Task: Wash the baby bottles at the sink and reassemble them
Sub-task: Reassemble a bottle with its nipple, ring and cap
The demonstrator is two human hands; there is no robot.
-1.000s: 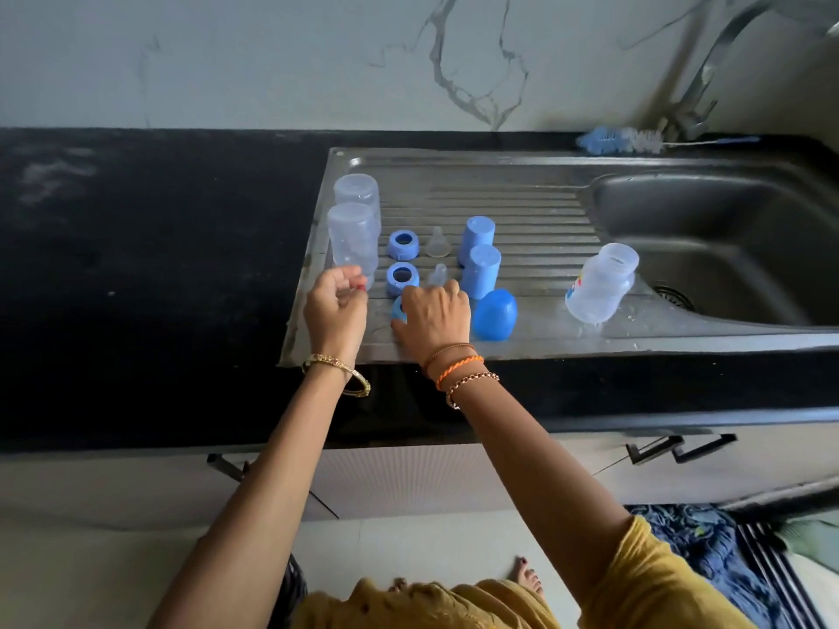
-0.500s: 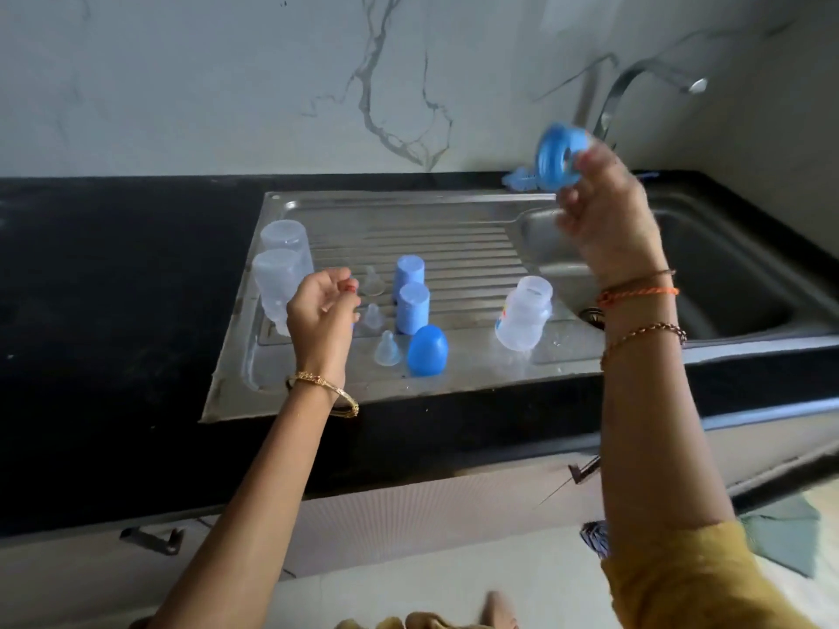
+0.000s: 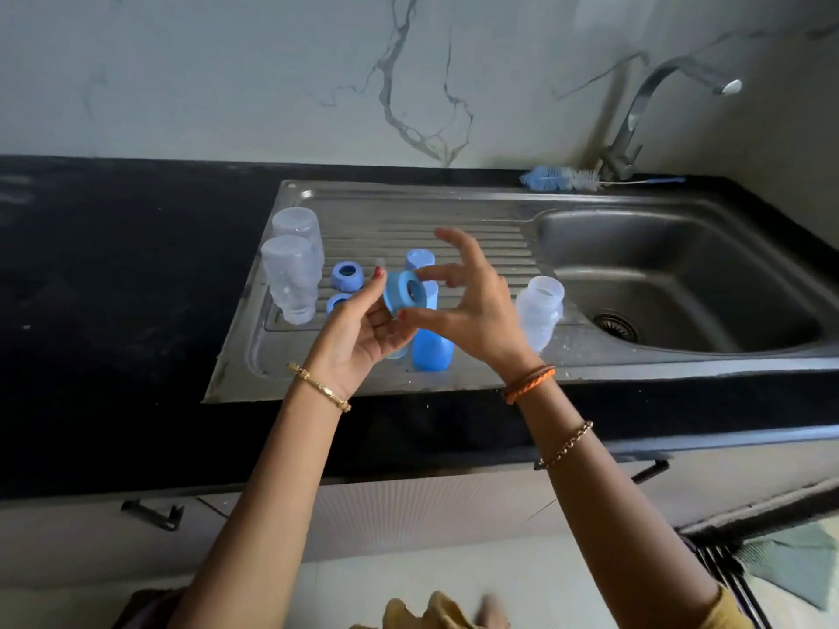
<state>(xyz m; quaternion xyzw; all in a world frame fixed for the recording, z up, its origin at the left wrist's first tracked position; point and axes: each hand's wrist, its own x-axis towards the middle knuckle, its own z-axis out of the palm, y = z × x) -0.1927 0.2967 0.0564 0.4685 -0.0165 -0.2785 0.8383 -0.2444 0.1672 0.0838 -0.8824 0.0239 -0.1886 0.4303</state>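
The black desk [image 3: 113, 274] carries a steel sink unit whose ribbed drainboard [image 3: 454, 211] sits left of the basin [image 3: 681, 274]. On the drainboard's left end stand two clear bottles upside down [image 3: 290, 276], one just behind the other. Beside them lie two blue screw rings [image 3: 347, 275] (the nearer one partly hidden). Blue caps [image 3: 431, 351] stand mid-board, some covered from view. Another clear bottle [image 3: 540, 311] stands mouth-up near the basin's edge. A bottle brush [image 3: 563, 178] lies along the back rim by the tap [image 3: 635, 129].
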